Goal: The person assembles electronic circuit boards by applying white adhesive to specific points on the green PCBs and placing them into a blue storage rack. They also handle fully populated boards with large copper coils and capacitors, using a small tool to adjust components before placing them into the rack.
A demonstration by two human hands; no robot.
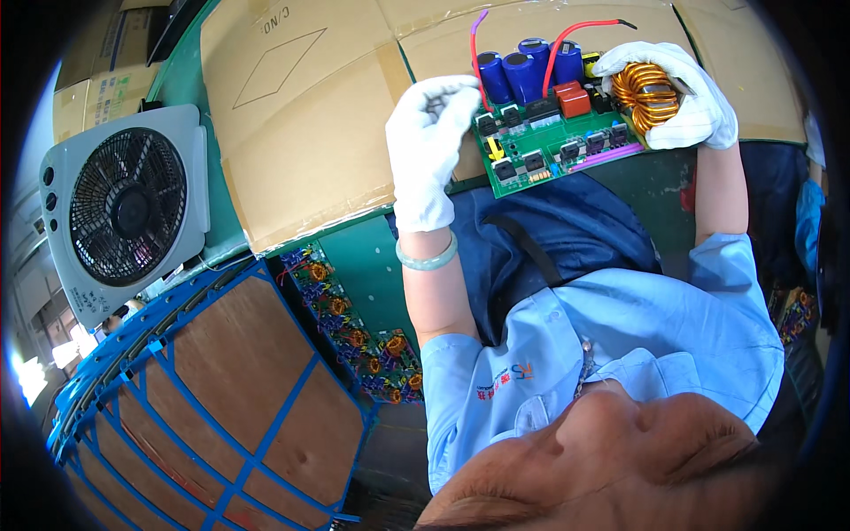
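Note:
A green circuit board [531, 146] is tilted toward me at the near edge of the cardboard. It carries several blue capacitors [526, 75], red block components [574, 100], black parts and a big copper-wound coil [645, 96] at its right end. My right hand [699, 102], in a white glove, wraps round this coil. At the board's left side, my gloved left hand [427, 146] has bent fingers, with the tips closed at a red wire [483, 80] that ends in purple. Another red wire [575, 34] arches up behind the capacitors to a black tip.
Flat cardboard [310, 124] covers the green bench. A grey box fan [133, 208] stands at the left. Below it is a blue-strapped wooden panel [221, 389]. More assembled boards [341, 327] with copper coils lie lower down, beside my left arm.

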